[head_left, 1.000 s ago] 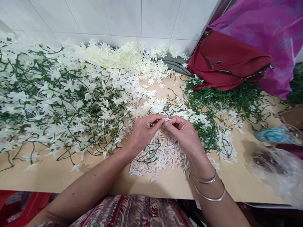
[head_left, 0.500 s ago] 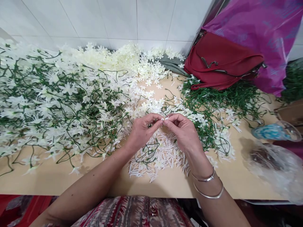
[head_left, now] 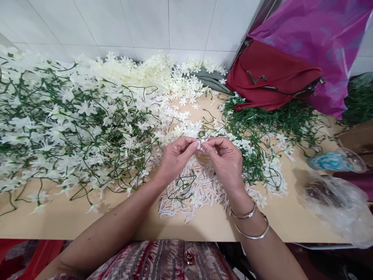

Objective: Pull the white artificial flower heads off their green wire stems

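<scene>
Fingertip to fingertip over the table, my left hand point(head_left: 176, 158) and my right hand point(head_left: 226, 161) both pinch a small white artificial flower point(head_left: 201, 144). Its details are largely covered by my fingers. Below them lies a heap of thin white stick-like pieces point(head_left: 204, 190), with a few green stems on it. Loose white petal pieces point(head_left: 185, 130) are scattered just beyond my left hand. Close to my right hand is a tangle of green plastic stems point(head_left: 253, 167). A large pile of white flowers on green stems point(head_left: 87, 132) spreads to the left.
Cream blossoms point(head_left: 154, 72) are heaped along the tiled wall point(head_left: 186, 27). At the back right, a red handbag point(head_left: 271, 77) rests by a purple plastic bag point(head_left: 329, 46). A blue-patterned cup point(head_left: 332, 160) lies near a clear plastic bag point(head_left: 340, 206) on the table point(head_left: 279, 223).
Both hands stay pinched together and have risen slightly. The right wrist has shifted a little to the left, and more of the white piece shows between the fingertips.
</scene>
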Action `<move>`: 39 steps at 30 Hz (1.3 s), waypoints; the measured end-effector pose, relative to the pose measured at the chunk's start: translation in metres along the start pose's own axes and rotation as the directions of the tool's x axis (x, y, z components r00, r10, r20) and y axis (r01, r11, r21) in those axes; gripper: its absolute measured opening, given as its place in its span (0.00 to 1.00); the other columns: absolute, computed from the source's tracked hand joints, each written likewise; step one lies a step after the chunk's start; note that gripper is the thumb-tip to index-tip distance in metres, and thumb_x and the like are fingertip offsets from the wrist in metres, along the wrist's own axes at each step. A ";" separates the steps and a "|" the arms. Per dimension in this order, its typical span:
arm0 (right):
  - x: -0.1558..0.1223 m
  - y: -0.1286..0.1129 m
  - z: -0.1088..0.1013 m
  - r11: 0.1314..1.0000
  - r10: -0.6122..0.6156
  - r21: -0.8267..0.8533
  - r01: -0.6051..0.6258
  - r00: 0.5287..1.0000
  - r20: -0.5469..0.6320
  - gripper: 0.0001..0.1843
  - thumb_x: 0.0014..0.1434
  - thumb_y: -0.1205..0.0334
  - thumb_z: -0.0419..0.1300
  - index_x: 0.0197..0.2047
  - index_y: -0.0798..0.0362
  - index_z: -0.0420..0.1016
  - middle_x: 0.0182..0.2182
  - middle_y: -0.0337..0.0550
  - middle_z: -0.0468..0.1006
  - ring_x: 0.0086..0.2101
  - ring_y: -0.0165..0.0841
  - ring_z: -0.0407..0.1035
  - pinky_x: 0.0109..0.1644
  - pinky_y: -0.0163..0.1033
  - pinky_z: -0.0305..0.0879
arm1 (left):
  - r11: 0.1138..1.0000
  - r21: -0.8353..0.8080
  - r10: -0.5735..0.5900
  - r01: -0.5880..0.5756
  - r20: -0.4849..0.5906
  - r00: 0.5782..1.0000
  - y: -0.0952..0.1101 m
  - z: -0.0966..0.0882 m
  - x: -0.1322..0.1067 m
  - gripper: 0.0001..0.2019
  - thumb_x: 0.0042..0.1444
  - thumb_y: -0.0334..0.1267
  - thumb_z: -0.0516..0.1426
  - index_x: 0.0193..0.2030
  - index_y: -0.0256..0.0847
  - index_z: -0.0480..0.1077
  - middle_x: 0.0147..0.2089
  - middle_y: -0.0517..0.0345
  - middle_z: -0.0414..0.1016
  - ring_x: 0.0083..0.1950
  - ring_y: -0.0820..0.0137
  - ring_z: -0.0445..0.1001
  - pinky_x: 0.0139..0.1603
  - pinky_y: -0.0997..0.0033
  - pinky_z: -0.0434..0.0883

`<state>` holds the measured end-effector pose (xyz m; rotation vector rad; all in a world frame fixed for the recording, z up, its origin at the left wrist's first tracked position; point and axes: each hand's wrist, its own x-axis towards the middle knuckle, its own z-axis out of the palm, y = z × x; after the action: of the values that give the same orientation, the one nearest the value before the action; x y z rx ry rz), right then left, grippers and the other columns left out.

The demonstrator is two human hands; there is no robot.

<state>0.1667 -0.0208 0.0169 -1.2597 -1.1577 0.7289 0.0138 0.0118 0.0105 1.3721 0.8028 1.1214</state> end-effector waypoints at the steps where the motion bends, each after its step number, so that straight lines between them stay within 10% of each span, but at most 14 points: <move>1: 0.000 0.002 0.000 1.000 0.001 -0.004 -0.001 1.000 -0.023 0.06 0.57 0.61 0.69 0.34 0.49 0.76 0.35 0.41 0.80 0.40 0.36 0.75 0.50 0.44 0.71 | 1.000 0.010 0.001 -0.001 -0.008 1.000 0.000 0.000 0.000 0.09 0.65 0.43 0.62 0.43 0.40 0.78 0.36 0.56 0.83 0.38 0.69 0.82 0.44 0.68 0.78; 15: 0.002 0.005 -0.003 0.989 0.126 0.081 -0.121 0.991 -0.052 0.13 0.52 0.58 0.73 0.36 0.49 0.74 0.31 0.37 0.76 0.31 0.31 0.70 0.39 0.38 0.70 | 0.996 0.079 0.049 -0.050 0.010 0.999 -0.002 -0.002 0.000 0.08 0.67 0.41 0.59 0.46 0.41 0.78 0.43 0.53 0.82 0.42 0.69 0.81 0.46 0.68 0.78; 22: 0.012 0.010 -0.014 0.970 0.181 0.175 -0.171 0.983 -0.041 0.16 0.51 0.54 0.74 0.41 0.48 0.79 0.31 0.37 0.77 0.29 0.30 0.70 0.37 0.39 0.72 | 0.969 -0.243 0.035 -0.034 -0.001 0.999 0.001 -0.006 0.008 0.03 0.71 0.36 0.54 0.44 0.45 0.63 0.51 0.54 0.82 0.51 0.68 0.83 0.60 0.58 0.78; 28: 0.011 0.003 -0.016 0.925 0.242 0.232 -0.299 0.939 0.244 0.21 0.51 0.56 0.75 0.49 0.46 0.81 0.30 0.34 0.76 0.29 0.27 0.70 0.36 0.35 0.73 | 0.916 -0.387 0.072 -0.100 -0.087 0.994 0.007 -0.010 0.011 0.08 0.68 0.37 0.59 0.41 0.44 0.62 0.47 0.59 0.80 0.60 0.65 0.79 0.62 0.61 0.76; 35: 0.000 -0.004 -0.002 0.840 0.294 0.311 -0.444 0.854 0.429 0.14 0.49 0.55 0.78 0.38 0.49 0.84 0.27 0.34 0.77 0.26 0.26 0.69 0.34 0.34 0.71 | 0.973 -0.136 0.184 -0.187 -0.034 0.982 -0.003 -0.003 0.004 0.02 0.70 0.34 0.56 0.43 0.44 0.67 0.40 0.60 0.77 0.53 0.65 0.82 0.61 0.58 0.77; 39: 0.000 -0.003 0.001 0.794 0.340 0.388 -0.469 0.870 0.355 0.15 0.44 0.54 0.80 0.33 0.48 0.84 0.27 0.34 0.77 0.27 0.25 0.69 0.36 0.33 0.70 | 0.886 0.343 0.353 -0.313 -0.060 0.934 0.001 -0.005 0.000 0.06 0.69 0.33 0.56 0.50 0.45 0.71 0.58 0.50 0.74 0.65 0.60 0.73 0.65 0.53 0.74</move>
<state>0.1655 -0.0210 0.0197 -1.0206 -0.8422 1.4539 0.0093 0.0134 0.0113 1.7860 0.8918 1.3937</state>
